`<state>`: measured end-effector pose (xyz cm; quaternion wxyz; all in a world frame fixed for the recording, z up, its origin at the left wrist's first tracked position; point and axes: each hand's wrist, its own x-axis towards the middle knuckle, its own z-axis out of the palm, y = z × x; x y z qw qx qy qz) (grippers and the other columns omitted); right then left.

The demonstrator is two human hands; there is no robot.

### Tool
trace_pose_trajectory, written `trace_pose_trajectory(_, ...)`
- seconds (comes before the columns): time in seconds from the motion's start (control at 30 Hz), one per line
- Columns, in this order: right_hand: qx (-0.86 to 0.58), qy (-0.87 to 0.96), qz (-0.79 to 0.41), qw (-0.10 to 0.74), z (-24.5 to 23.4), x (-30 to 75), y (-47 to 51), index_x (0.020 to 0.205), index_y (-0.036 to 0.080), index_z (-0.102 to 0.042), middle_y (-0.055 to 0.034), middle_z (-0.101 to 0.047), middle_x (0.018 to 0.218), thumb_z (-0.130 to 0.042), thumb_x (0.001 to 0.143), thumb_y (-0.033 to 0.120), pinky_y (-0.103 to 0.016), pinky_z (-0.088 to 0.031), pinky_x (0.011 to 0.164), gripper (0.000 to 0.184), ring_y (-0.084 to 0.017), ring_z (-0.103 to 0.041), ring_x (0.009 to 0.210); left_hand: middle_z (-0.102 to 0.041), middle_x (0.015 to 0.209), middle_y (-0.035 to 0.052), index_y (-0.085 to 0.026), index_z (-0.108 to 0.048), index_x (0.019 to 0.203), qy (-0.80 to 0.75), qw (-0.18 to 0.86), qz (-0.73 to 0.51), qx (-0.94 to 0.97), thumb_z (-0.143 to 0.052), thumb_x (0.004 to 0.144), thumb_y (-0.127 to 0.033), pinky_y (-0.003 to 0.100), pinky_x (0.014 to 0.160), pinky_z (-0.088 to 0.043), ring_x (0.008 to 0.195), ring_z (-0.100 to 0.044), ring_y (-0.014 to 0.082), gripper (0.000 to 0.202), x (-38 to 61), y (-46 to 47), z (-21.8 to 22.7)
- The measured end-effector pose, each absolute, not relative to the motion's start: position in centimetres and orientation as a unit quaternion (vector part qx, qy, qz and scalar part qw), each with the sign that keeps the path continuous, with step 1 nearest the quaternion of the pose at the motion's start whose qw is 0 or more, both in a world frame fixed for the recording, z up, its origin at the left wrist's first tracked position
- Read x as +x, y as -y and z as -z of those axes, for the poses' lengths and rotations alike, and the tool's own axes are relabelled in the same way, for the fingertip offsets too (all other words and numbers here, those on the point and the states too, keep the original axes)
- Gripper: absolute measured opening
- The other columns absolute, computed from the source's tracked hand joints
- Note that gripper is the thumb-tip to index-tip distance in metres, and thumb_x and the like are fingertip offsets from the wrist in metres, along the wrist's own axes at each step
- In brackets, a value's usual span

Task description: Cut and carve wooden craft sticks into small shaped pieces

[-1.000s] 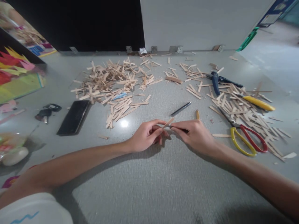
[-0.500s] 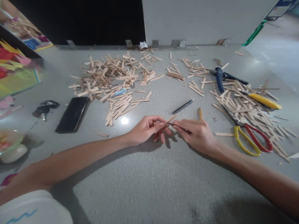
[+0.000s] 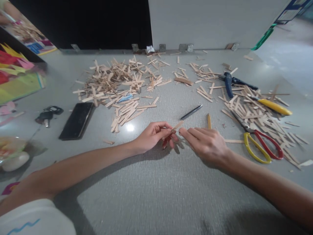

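My left hand (image 3: 156, 137) pinches a wooden craft stick (image 3: 178, 125) between thumb and forefinger, its rounded end pointing up to the right. My right hand (image 3: 204, 140) is just right of the stick, back turned up and fingers curled; what it may hold is hidden under it. A dark pen (image 3: 192, 112) lies on the table beyond both hands. Behind the right knuckles a short yellow-brown stick or pencil (image 3: 209, 120) juts out. Right of that hand lie scissors (image 3: 262, 147) with one yellow and one red handle.
Loose craft sticks (image 3: 114, 78) are heaped at back left, with more sticks (image 3: 266, 120) at right. Among the right ones lie blue-handled pliers (image 3: 228, 85) and a yellow-handled tool (image 3: 276, 107). At left are a phone (image 3: 77, 120) and keys (image 3: 47, 116). An upright panel (image 3: 210, 23) borders the back.
My right hand has drawn slightly away from the craft stick and turned more palm-down. The thin dark thing at its fingertips no longer shows. My left hand still holds the stick in nearly the same place.
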<state>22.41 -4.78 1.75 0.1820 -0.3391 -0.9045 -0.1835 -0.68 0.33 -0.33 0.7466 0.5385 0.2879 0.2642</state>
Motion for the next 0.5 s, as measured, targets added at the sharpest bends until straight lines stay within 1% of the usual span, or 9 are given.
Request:
trace_pose_trajectory(0.07,-0.346,0.902,0.203,0.159,-2.2,22.2,5.1,0.103,0.011,-0.075,-0.0018,-0.064,0.069,-0.044,0.110,0.007,-0.034,-0.037,0.054,0.033,-0.016,-0.054,0.059,-0.081,0.084,0.0078,-0.015,-0.073,0.094,-0.292,0.724,-0.278,0.560,-0.076,0.098,-0.052,0.023,0.057,-0.055,0.068,-0.075,0.0155,0.037,-0.7,-0.3,0.5)
trace_pose_trajectory(0.13,-0.354,0.896,0.224,0.146,-2.7,22.1,5.4,0.101,0.011,-0.075,-0.0018,-0.063,0.068,-0.043,0.110,0.005,-0.035,-0.036,0.054,0.034,-0.016,-0.054,0.058,-0.082,0.094,0.0090,-0.016,-0.077,0.100,-0.296,0.680,-0.296,0.601,-0.074,0.099,-0.050,0.025,0.069,-0.059,0.081,-0.078,0.0178,0.035,-0.8,-0.3,0.7)
trace_pose_trajectory(0.2,-0.354,0.891,0.244,0.144,-3.0,22.0,5.6,0.100,0.011,-0.075,-0.0012,-0.062,0.067,-0.045,0.110,0.004,-0.034,-0.036,0.054,0.032,-0.016,-0.054,0.058,-0.083,0.100,0.0091,-0.018,-0.081,0.104,-0.309,0.616,-0.317,0.652,-0.072,0.101,-0.048,0.028,0.081,-0.060,0.092,-0.078,0.0193,0.032,-0.9,-0.2,0.9)
trace_pose_trajectory(0.23,-0.352,0.889,0.253,0.145,-3.1,22.0,5.6,0.100,0.011,-0.074,-0.0007,-0.062,0.066,-0.045,0.110,0.004,-0.034,-0.036,0.054,0.031,-0.015,-0.054,0.057,-0.083,0.101,0.0087,-0.019,-0.082,0.104,-0.319,0.582,-0.325,0.674,-0.071,0.102,-0.048,0.028,0.083,-0.059,0.093,-0.077,0.0194,0.032,-0.9,-0.2,1.1)
trace_pose_trajectory(0.3,-0.346,0.889,0.265,0.142,-3.1,21.9,5.6,0.100,0.011,-0.074,-0.0003,-0.061,0.066,-0.045,0.110,0.005,-0.035,-0.035,0.054,0.031,-0.015,-0.055,0.057,-0.083,0.097,0.0075,-0.019,-0.083,0.104,-0.335,0.531,-0.332,0.704,-0.069,0.102,-0.048,0.027,0.077,-0.057,0.087,-0.074,0.0182,0.032,-1.0,-0.2,1.2)
trace_pose_trajectory(0.37,-0.342,0.890,0.269,0.135,-3.0,21.9,5.5,0.097,0.012,-0.074,-0.0002,-0.061,0.065,-0.042,0.111,0.005,-0.035,-0.035,0.054,0.036,-0.016,-0.055,0.056,-0.082,0.090,0.0064,-0.018,-0.083,0.103,-0.341,0.516,-0.322,0.716,-0.067,0.103,-0.048,0.025,0.068,-0.053,0.076,-0.071,0.0160,0.035,-1.1,-0.2,1.3)
trace_pose_trajectory(0.4,-0.340,0.892,0.269,0.132,-2.9,21.9,5.5,0.095,0.012,-0.074,-0.0003,-0.061,0.065,-0.040,0.111,0.004,-0.036,-0.036,0.054,0.038,-0.016,-0.055,0.056,-0.081,0.088,0.0062,-0.017,-0.082,0.102,-0.341,0.519,-0.316,0.717,-0.065,0.104,-0.048,0.025,0.066,-0.052,0.073,-0.070,0.0153,0.036,-1.1,-0.2,1.3)
trace_pose_trajectory(0.5,-0.332,0.896,0.267,0.125,-2.8,21.8,5.5,0.094,0.011,-0.073,-0.0007,-0.061,0.065,-0.039,0.109,0.002,-0.036,-0.037,0.056,0.038,-0.016,-0.055,0.057,-0.082,0.091,0.0074,-0.016,-0.081,0.104,-0.336,0.535,-0.311,0.710,-0.063,0.105,-0.048,0.025,0.070,-0.055,0.077,-0.073,0.0165,0.037,-1.1,-0.2,1.3)
